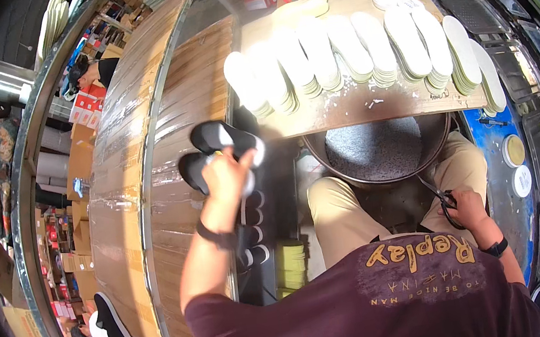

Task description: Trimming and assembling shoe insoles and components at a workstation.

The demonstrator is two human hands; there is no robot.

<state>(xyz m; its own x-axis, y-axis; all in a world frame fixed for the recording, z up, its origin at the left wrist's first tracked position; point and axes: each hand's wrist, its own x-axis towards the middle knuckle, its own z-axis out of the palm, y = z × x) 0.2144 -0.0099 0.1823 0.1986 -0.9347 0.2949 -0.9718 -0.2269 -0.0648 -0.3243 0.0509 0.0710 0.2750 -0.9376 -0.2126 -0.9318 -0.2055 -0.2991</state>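
Head view: scissors (446,201) are gripped in the curled right hand (470,206), pointed away from the person, likely for safety. Two shoes (209,135) are pinched together in the left hand (225,174), left of the worktop (318,119), seemingly so both are held at once, while insoles (370,41) are lined up in stacks on it, apparently for easy reach.

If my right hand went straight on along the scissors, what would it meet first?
Probably the dark basin's rim, just ahead of the scissors in your right hand, though depth is unclear.
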